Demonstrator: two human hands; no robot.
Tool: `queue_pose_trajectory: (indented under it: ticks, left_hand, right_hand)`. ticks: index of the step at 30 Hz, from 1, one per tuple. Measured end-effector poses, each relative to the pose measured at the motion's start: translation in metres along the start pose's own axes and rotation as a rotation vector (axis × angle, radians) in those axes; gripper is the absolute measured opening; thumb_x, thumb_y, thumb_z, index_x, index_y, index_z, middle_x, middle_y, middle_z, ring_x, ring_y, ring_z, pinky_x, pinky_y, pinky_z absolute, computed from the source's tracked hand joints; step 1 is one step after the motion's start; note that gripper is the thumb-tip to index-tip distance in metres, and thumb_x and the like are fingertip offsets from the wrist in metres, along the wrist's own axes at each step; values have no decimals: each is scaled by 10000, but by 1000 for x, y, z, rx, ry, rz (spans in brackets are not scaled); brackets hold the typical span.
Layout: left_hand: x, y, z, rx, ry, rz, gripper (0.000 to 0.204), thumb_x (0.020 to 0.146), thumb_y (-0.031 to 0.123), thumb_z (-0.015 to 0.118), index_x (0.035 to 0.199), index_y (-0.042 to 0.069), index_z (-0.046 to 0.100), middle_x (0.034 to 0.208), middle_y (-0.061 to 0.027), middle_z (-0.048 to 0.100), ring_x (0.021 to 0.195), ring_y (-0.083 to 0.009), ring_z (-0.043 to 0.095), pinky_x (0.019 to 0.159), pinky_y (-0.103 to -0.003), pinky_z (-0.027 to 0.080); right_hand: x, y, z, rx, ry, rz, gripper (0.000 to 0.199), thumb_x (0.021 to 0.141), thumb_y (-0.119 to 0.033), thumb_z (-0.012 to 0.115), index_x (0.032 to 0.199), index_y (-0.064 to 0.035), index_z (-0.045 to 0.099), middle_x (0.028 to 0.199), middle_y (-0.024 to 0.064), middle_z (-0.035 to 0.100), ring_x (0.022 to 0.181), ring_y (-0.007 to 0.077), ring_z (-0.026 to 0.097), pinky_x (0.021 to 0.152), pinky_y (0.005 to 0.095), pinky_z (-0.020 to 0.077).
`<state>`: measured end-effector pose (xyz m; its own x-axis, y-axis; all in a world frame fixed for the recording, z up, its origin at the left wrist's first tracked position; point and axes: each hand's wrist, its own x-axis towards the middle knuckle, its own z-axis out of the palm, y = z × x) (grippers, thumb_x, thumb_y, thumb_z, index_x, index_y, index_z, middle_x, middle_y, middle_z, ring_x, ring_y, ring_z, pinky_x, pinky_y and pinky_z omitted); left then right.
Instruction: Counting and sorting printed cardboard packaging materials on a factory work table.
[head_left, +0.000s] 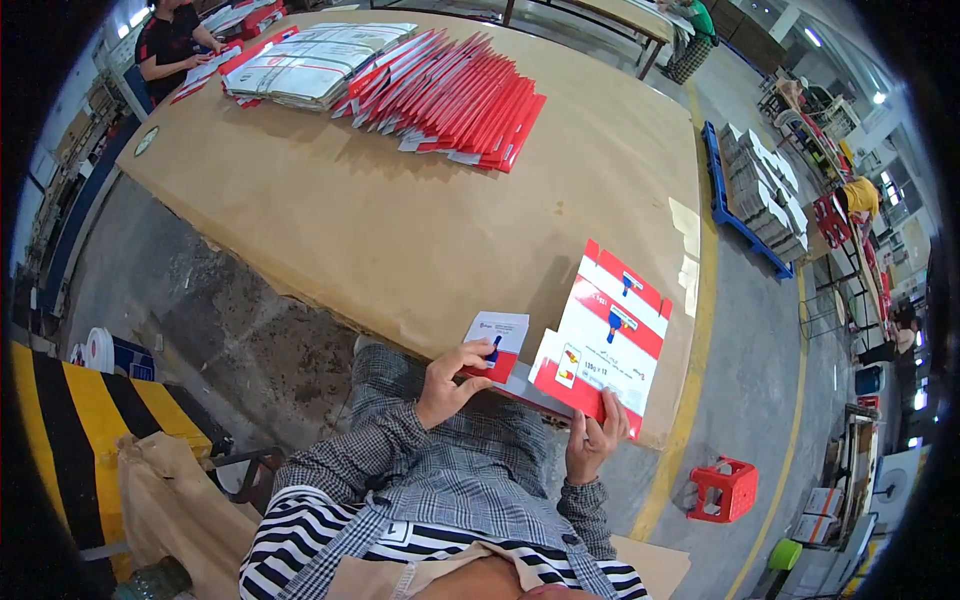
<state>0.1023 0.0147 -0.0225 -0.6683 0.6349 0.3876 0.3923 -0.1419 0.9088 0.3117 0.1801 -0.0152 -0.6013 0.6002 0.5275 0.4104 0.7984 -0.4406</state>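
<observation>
At the table's near edge lies a red and white printed cardboard carton blank (606, 335), its broad panel slanting away to the right. My left hand (455, 380) pinches a smaller red and white cardboard panel (500, 345), with fingers on its face and the thumb below. A grey strip runs between this panel and the broad one, so the two look like parts of the same blank; the join is partly hidden. Around the lower edge of the broad panel, my right hand (594, 436) is closed, fingertips on the printed face.
Across the brown-covered table (420, 235), a fanned row of red and white flat cartons (450, 95) lies beside a strapped bundle (315, 62). A person (170, 50) works at the far left corner. A red stool (723, 489) and a blue pallet (735, 215) stand right.
</observation>
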Motion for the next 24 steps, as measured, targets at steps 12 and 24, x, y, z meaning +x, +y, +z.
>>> queue_pose_trajectory:
  ticks: [12,24]
  left_hand:
    - [1,-14,22,340,-106,47,193,750,35,710,938,11,678,1133,-121,649,1175,-300,555,1012,-403,442]
    - [48,8,40,822,-484,62,220,676,199,755,805,31,695,1031,-138,612,1025,-304,550,880,-428,445]
  right_hand:
    - [-16,15,23,-106,-36,-52,349,781,-216,747,561,-24,556,1279,156,589,1227,330,487,1041,472,281]
    - [-15,19,26,-126,-33,-74,349,767,-232,761,555,-32,569,1303,148,574,1249,313,470,1041,472,270]
